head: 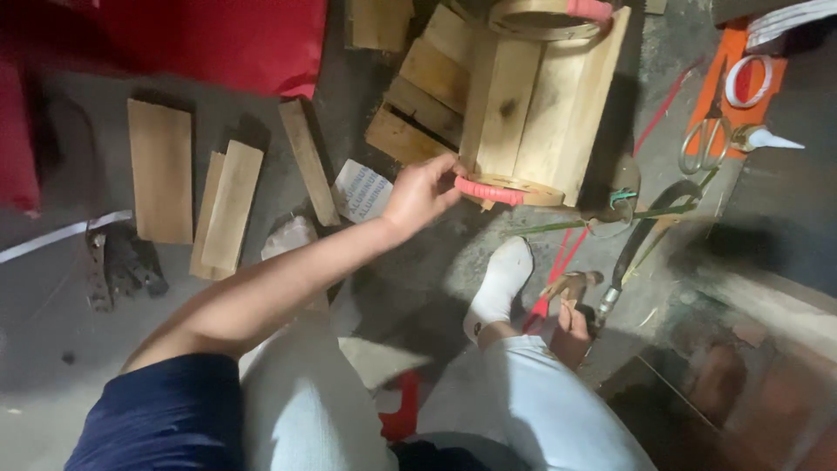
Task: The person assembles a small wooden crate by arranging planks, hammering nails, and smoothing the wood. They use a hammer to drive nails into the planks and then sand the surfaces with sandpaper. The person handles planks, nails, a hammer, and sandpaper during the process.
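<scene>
On the grey concrete floor [52, 375] ahead of my knees, my left hand [418, 194] reaches out with fingers [443, 167] curled, pinching the near rim of a wooden slat drum [540, 105] at its pink-wrapped band [488, 190]. My grip is closed on that near hoop. The drum lies on its side, its long axis running away from me and a little to the right, the far hoop [545, 16] topped by another pink band at the upper edge of view. Its pale, unfinished slats run lengthwise, one with a dark knot. My right hand [571, 318] sits low beside my right knee, touching a dark-handled tool [641, 235]; whether it is clenched I cannot tell. My socked foot [499, 283] is planted just below the drum. Loose boards [161, 170] lie well apart to the left, more stacked planks [418, 96] touch the drum's left side, and scissors [704, 144] and a roll of tape [748, 80] rest on an orange sheet to the right. Open floor shows between the boards and my arm.
</scene>
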